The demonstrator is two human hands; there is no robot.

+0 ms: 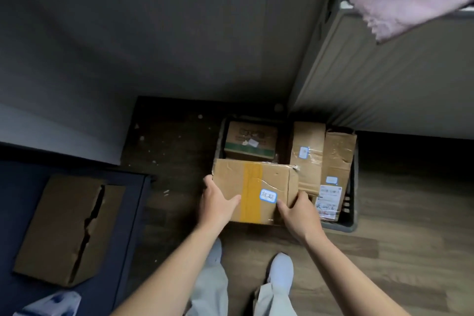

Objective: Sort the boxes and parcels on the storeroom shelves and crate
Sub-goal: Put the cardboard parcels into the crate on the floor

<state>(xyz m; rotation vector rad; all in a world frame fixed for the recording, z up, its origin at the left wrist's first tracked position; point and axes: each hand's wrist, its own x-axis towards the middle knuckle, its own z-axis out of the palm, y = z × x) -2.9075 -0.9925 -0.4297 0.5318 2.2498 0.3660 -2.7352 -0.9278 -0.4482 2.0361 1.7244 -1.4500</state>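
Note:
A brown cardboard box (266,182) with a yellow tape stripe and a blue-edged label sits over the near left part of a dark crate (351,223) on the floor. My left hand (218,202) grips the box's left side, thumb on top. My right hand (298,213) grips its right near corner. Inside the crate a green-banded carton (250,140) lies at the back, and two taped brown parcels (306,154) (336,159) stand on edge at the right, each with a blue label.
A torn cardboard box (69,228) lies on a dark blue shelf (133,213) at the left. A grey ribbed cabinet (384,79) with a pink cloth (402,0) on top stands at the right. Grey walls close the back. My feet stand on wooden floor (397,251) below the crate.

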